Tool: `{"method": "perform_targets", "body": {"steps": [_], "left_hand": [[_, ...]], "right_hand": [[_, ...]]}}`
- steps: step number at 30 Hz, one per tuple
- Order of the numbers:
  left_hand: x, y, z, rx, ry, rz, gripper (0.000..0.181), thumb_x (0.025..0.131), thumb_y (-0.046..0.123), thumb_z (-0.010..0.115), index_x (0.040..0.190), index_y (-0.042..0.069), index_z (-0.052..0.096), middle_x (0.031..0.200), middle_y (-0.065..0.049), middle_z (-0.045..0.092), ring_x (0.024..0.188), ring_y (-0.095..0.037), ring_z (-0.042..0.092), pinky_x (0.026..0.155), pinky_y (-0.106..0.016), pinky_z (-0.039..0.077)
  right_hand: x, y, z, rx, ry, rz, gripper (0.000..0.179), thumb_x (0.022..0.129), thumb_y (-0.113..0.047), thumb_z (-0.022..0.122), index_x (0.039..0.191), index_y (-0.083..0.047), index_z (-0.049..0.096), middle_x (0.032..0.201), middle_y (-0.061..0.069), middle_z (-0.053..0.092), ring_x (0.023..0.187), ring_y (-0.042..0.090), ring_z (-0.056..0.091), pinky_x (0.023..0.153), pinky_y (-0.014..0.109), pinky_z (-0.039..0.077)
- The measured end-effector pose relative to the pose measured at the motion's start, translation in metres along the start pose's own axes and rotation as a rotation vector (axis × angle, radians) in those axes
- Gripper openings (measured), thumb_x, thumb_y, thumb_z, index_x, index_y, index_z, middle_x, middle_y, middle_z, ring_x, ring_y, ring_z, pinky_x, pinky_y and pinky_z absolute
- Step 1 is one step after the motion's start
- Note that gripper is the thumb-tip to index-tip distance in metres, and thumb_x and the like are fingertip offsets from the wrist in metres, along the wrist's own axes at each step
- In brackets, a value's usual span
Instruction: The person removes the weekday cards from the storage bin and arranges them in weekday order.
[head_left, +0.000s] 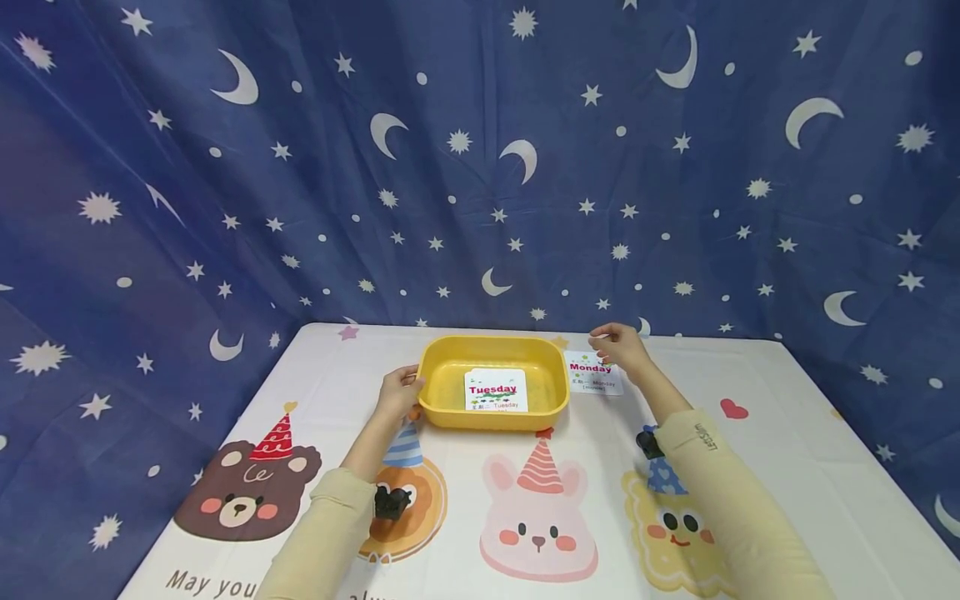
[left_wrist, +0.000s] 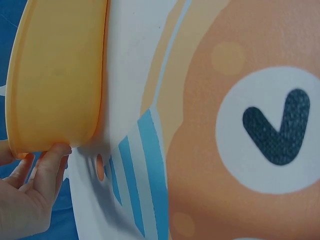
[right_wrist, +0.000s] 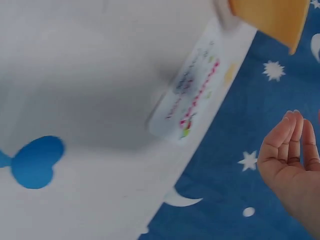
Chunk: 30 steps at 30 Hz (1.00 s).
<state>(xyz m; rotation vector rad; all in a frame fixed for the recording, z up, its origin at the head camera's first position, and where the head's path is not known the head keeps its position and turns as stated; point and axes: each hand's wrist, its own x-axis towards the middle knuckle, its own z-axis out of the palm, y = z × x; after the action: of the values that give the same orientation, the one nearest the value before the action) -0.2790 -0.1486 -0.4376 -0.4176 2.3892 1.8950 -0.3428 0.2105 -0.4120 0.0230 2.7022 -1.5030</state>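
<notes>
A yellow plastic basin [head_left: 492, 421] stands near the table's back edge, holding a white card [head_left: 496, 377] printed "Tuesday". My left hand [head_left: 397, 392] grips the basin's left end; the left wrist view shows the thumb at the rim and fingers [left_wrist: 50, 172] against the outer wall of the basin [left_wrist: 55, 75]. To the basin's right, a "Monday" card [head_left: 596, 383] lies flat on the table. Over that card's upper right hovers my right hand [head_left: 624, 348]. In the right wrist view, this hand [right_wrist: 290, 155] has loosely bent fingers with nothing between them, apart from the blurred card [right_wrist: 187, 92].
The white tablecloth [head_left: 795, 467] carries printed cartoon figures, including a bear [head_left: 243, 487] and a rabbit [head_left: 537, 529]. A dark blue curtain [head_left: 480, 167] with moons and stars hangs right behind the table's back edge. Each wrist wears a small black device [head_left: 392, 502].
</notes>
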Motion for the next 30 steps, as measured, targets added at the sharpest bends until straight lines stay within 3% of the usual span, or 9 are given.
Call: {"method": "perform_targets", "body": {"steps": [11,16,23,30], "left_hand": [[0.002,0.001,0.001,-0.018,0.005,-0.008,0.04,0.097,0.004,0.046,0.136,-0.005,0.044,0.127,-0.025,0.05,0.117,-0.037,0.052,0.096,-0.042,0.05],[0.002,0.0,0.001,-0.013,0.007,0.014,0.039,0.097,0.003,0.046,0.135,-0.006,0.044,0.126,-0.027,0.05,0.117,-0.038,0.051,0.096,-0.042,0.05],[0.003,0.0,0.0,-0.019,0.003,0.015,0.04,0.097,0.004,0.047,0.136,-0.005,0.043,0.127,-0.026,0.05,0.116,-0.037,0.052,0.095,-0.042,0.051],[0.001,-0.004,0.0,-0.011,0.004,0.01,0.039,0.097,0.004,0.047,0.135,-0.007,0.044,0.126,-0.027,0.051,0.115,-0.038,0.053,0.092,-0.04,0.053]], "right_hand": [[-0.004,-0.039,0.014,0.005,-0.091,-0.126,0.033,0.094,-0.015,0.056,0.119,0.006,0.054,0.106,0.023,0.061,0.09,0.031,0.06,0.082,0.037,0.056],[-0.003,-0.053,0.02,0.015,-0.115,-0.133,0.032,0.094,-0.016,0.058,0.118,0.004,0.055,0.102,0.017,0.062,0.096,0.035,0.059,0.084,0.036,0.056],[-0.003,-0.073,0.027,0.008,-0.165,-0.179,0.031,0.094,-0.015,0.057,0.118,0.004,0.055,0.102,0.02,0.061,0.098,0.038,0.058,0.091,0.049,0.051],[0.005,-0.088,0.045,-0.074,-0.265,-0.217,0.025,0.092,-0.014,0.06,0.111,0.001,0.061,0.102,0.025,0.062,0.091,0.034,0.06,0.085,0.039,0.054]]}}
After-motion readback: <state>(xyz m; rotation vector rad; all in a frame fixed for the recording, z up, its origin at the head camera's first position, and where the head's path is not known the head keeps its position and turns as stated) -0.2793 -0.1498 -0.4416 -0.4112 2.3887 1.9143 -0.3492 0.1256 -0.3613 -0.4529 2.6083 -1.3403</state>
